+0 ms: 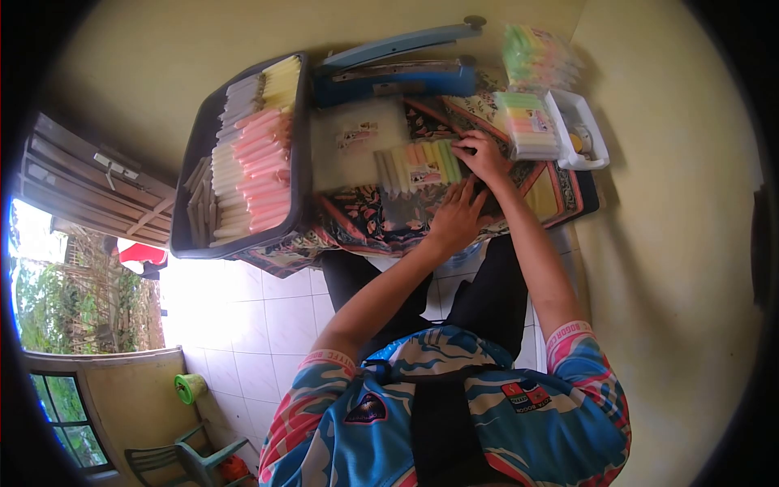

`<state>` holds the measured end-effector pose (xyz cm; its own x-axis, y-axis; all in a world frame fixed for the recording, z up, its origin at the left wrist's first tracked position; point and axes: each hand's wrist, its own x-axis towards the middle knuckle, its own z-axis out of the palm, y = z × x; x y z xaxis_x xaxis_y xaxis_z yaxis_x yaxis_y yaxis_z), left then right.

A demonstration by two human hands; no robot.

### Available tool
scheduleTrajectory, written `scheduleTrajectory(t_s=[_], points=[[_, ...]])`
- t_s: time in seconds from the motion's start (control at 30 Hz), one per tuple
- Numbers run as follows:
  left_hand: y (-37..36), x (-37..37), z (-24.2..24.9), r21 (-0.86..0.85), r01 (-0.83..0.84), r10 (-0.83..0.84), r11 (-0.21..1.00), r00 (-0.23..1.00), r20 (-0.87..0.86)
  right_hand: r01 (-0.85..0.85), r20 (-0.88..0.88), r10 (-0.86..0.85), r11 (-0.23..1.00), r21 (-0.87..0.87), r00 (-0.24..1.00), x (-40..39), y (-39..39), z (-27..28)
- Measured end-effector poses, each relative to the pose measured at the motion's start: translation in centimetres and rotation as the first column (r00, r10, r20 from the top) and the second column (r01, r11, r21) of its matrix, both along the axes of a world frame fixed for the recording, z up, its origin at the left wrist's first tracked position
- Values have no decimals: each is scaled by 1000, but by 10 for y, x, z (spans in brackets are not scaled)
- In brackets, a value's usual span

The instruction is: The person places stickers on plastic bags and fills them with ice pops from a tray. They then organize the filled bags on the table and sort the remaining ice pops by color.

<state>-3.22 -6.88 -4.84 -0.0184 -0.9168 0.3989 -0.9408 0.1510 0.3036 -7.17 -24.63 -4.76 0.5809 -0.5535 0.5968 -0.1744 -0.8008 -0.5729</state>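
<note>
Stick pack [417, 168] lies long axis crosswise, left hand [457, 219] and right hand [484, 157] at it, grip unclear.

Cloth-covered table [349, 210]; on it: tray [303, 122], blue sealer [430, 81], packs [418, 166], clear bags [341, 158], box [597, 130]

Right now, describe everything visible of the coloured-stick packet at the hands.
The packet is a flat row of slim sticks, grey through pale, orange and yellow to green, seemingly in clear plastic. Its printed label is too blurred to read. It lies over patterned cloth; the right hand touches its green end, the left hand at its near corner.
</note>
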Motion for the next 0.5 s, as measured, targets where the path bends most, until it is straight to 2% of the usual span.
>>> scheduleTrajectory(t_s=[0.17, 0.27, 0.37, 0.5], points=[[-2, -2, 1, 31, -31, 31, 999, 999, 9, 23, -28, -23, 1000, 0, 999, 0, -1, -4], [13, 5, 30, -3, 16, -16, 1000, 985, -170, -3, -37, 2, 1000, -27, 999, -2, -3, -4], [32, 30, 26, -170, 35, -94, 985, 930, -354, -13, 48, 11, 1000, 28, 999, -12, 6, -2], [75, 69, 44, -175, -253, 167, 951, 902, -399, 20, 53, -21, 999, 27, 998, -44, 37, 9]])
